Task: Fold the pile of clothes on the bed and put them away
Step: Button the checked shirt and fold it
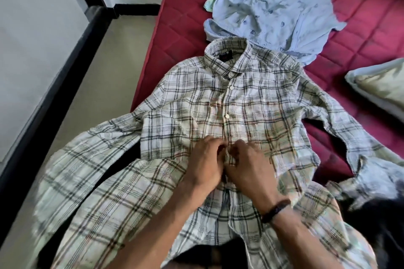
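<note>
Two hands: left (205, 159) | right (247, 166) pinch plaid shirt (251, 102) placket | bed (360, 35) edge

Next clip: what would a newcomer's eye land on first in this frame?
The plaid shirt, spread front-up over the near edge of the red mattress, fills the middle. The left hand and right hand meet on its button placket, fingers pinching the cloth. Beyond the collar lies a crumpled light blue shirt.

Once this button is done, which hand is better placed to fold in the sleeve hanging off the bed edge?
Probably the left hand: that sleeve of the cream plaid button-up shirt lies on its side; the right hand would cross over.
</note>
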`<state>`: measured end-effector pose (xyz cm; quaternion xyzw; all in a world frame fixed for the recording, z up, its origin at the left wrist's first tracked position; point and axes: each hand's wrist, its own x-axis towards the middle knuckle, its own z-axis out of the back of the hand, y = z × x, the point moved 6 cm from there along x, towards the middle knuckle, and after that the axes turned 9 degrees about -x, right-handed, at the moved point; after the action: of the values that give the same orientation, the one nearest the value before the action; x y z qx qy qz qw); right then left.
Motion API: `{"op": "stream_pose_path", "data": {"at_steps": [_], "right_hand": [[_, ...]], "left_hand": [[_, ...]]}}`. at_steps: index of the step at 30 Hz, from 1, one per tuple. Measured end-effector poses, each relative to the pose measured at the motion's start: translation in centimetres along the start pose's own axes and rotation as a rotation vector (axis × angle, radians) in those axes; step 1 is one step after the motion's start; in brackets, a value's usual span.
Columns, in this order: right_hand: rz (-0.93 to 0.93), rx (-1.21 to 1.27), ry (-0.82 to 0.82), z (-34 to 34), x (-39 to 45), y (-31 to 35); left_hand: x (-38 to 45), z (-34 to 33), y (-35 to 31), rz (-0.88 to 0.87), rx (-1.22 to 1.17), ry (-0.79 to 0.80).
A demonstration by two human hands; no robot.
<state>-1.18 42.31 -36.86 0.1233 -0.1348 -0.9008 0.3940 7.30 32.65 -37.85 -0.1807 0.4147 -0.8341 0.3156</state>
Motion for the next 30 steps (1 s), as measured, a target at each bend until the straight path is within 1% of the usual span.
{"op": "stream_pose_path", "data": {"at_steps": [2, 4, 6, 8, 10, 12, 15, 20, 24, 28, 30], "right_hand": [[-0.033, -0.016, -0.084, -0.2, -0.4, 0.3], [-0.058, -0.087, -0.151, 0.0, -0.6, 0.6], [-0.051, -0.136, -0.169, -0.3, -0.4, 0.9], [-0.039, -0.130, -0.178, -0.1, -0.3, 0.7], [-0.050, -0.033, -0.180, 0.0, -0.1, 0.0], [-0.085, 0.157, -0.187, 0.3, -0.2, -1.0], [-0.133, 0.381, -0.124, 0.4, -0.2, -2.3], [-0.173, 0.548, 0.015, -0.1, -0.4, -3.0], [-0.259, 0.787, 0.127, -0.9, -0.9, -3.4], [-0.308, 0.864, 0.173, -1.4, -0.5, -3.7], [-0.300, 0.822, 0.168, -1.2, -0.5, -3.4]], "left_hand": [[0.4, 0.3, -0.1, 0.034, -0.020, 0.000], [0.9, 0.4, -0.2, 0.063, -0.035, -0.013], [1.1, 0.2, 0.0, 0.090, 0.004, -0.033], [0.7, -0.3, -0.4, 0.086, 0.090, -0.059], [0.3, -0.8, -0.4, 0.078, 0.141, -0.071], [0.0, -0.7, 0.0, 0.067, 0.120, -0.082], [0.2, -0.3, 0.4, 0.063, 0.048, -0.061], [0.0, -0.2, 0.2, 0.066, 0.024, -0.054], [-0.2, -0.1, 0.4, 0.071, 0.003, -0.050], [-0.1, 0.7, 1.2, 0.132, -0.164, -0.079], [0.3, 1.0, 1.8, 0.156, -0.269, -0.084]]}}
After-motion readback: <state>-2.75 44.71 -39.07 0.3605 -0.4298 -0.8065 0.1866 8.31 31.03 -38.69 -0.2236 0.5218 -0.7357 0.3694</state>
